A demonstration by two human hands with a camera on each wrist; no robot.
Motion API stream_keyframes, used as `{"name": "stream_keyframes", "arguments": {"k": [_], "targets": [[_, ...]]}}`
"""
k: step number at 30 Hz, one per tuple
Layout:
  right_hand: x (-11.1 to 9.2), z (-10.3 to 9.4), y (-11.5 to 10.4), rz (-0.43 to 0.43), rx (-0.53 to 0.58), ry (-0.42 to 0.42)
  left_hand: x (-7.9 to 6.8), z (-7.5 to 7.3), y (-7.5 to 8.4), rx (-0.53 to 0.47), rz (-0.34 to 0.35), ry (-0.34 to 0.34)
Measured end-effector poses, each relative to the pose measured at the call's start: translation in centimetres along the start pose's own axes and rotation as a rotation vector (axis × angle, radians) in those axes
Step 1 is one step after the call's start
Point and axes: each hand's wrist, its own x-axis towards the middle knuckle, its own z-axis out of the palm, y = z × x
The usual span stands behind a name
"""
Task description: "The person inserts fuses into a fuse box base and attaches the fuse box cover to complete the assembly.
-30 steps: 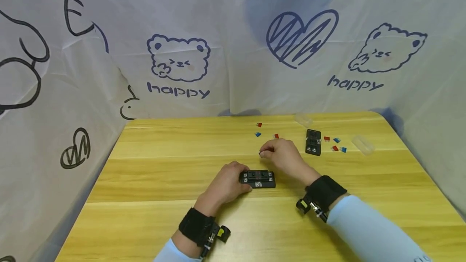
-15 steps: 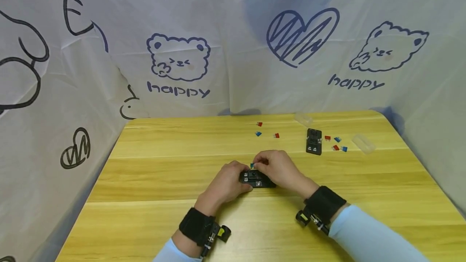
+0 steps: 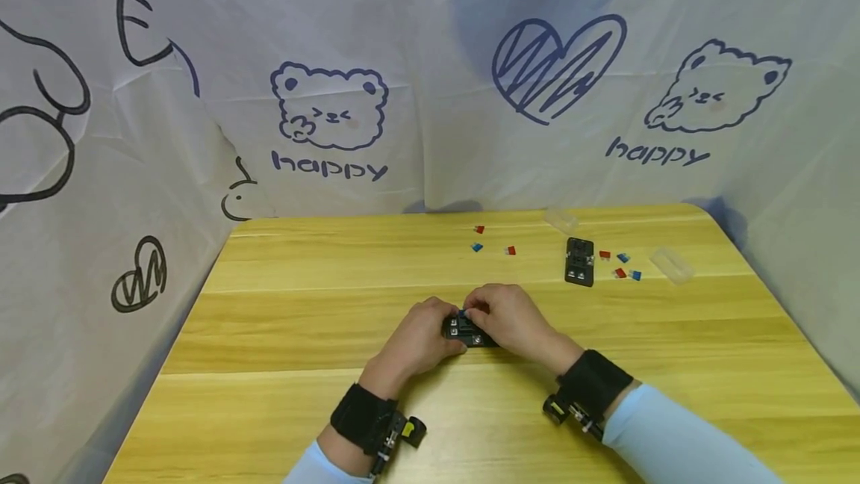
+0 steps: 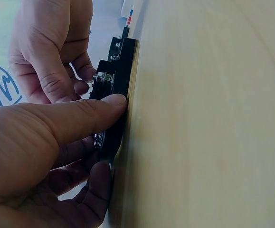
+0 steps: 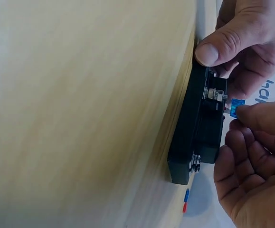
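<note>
A black fuse block (image 3: 463,332) with metal screw terminals lies flat on the wooden table. My left hand (image 3: 419,334) grips its left end, thumb (image 4: 111,100) along the near side and fingers round the far side. Between thumb and index finger, my right hand (image 3: 513,320) pinches a small blue blade fuse (image 5: 237,107). The fuse's prongs point at the top of the block, right at its surface in the right wrist view. In the head view my right fingers cover the block's right part and most of the fuse.
A second black fuse block (image 3: 579,262) lies at the back right, with several red and blue fuses (image 3: 619,273) beside it. Two clear covers (image 3: 670,266) rest near it. Loose fuses (image 3: 477,247) also lie behind my hands. White cloth walls (image 3: 430,81) border the table.
My right hand has come toward me and left with the blue fuse, from behind the block down onto its top. The left hand has kept its grip on the block.
</note>
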Motion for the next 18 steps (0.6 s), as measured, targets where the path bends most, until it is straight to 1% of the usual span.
{"name": "stream_keyframes", "arguments": {"k": [10,18], "targets": [[-0.08,0.05,-0.22,0.028,-0.049,-0.004,-0.03,-0.06,0.08,0.0,0.0,-0.002],[-0.04,0.19,-0.08,0.005,-0.059,0.002,0.02,0.0,-0.02,-0.004,0.013,0.007]]}}
